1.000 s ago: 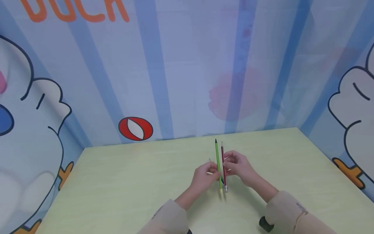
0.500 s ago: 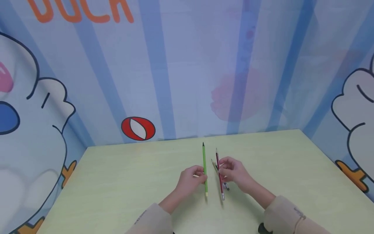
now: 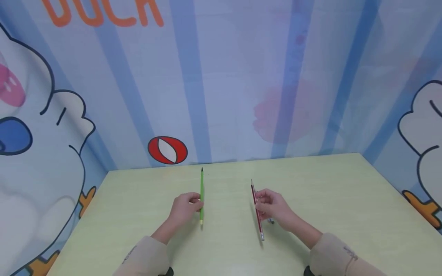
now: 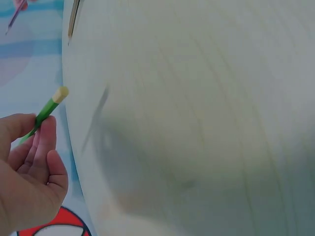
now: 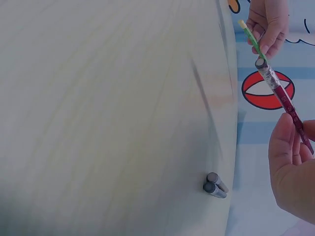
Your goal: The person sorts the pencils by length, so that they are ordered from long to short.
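Note:
My left hand (image 3: 184,209) pinches a green pencil (image 3: 202,184) between thumb and fingers, dark point away from me. Its pale yellow end shows close in the left wrist view. To the right, my right hand (image 3: 277,210) pinches a dark red pencil (image 3: 259,226) whose silver-banded eraser end (image 5: 268,73) tilts toward me. Both held pencils are above the table and cast shadows on it. Below the right hand, two more pencils (image 5: 215,189) lie side by side on the tabletop, mostly hidden by that hand in the head view.
A pale yellow-green table (image 3: 138,191) spreads under both hands. Behind it and at its sides hangs a blue striped cloth (image 3: 235,76) printed with white cartoon ducks, orange letters and a red-and-white oval (image 3: 167,150) near the table's back edge.
My left hand has moved well to the left with the green pencil, away from the right hand. The right hand has come slightly nearer and left with the red pencil; the two lying pencils stay behind.

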The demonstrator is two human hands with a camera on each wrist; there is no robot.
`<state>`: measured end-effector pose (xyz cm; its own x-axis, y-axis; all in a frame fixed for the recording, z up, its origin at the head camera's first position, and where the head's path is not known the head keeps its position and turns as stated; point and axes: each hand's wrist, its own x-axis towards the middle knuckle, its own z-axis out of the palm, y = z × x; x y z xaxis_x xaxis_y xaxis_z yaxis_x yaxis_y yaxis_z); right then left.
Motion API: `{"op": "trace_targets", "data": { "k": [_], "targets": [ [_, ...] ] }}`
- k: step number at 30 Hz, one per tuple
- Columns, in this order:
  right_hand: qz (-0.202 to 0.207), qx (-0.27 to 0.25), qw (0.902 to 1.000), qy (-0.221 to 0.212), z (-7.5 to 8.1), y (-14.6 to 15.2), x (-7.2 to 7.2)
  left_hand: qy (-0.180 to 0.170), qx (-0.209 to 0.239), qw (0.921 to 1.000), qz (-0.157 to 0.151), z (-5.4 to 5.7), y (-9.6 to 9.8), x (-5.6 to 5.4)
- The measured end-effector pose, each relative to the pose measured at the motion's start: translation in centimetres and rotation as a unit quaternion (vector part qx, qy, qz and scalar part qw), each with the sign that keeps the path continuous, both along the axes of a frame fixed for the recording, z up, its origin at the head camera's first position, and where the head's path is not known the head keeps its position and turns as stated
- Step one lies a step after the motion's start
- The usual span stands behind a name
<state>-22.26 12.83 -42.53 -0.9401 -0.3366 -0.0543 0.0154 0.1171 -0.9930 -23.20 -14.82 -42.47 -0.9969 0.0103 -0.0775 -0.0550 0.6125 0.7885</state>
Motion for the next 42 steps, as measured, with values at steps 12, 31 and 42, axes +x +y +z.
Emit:
{"op": "trace_targets", "data": {
  "k": [12, 31, 42],
  "targets": [
    [0.001, 0.007, 1.0, -0.006, -0.5, -0.8, 0.0, 0.001, -0.109, 0.9937, 0.027, -1.3, -5.2, -0.4],
    [0.01, 0.0, 0.9998, -0.016, -1.3, -1.7, -0.6, 0.018, -0.147, 0.9883, 0.038, -2.2, -6.2, 0.8],
    [0.01, 0.008, 0.9998, -0.018, -0.9, -2.9, -0.7, -0.005, -0.155, 0.9869, 0.044, -2.9, -6.5, 0.3]
  ]
}}
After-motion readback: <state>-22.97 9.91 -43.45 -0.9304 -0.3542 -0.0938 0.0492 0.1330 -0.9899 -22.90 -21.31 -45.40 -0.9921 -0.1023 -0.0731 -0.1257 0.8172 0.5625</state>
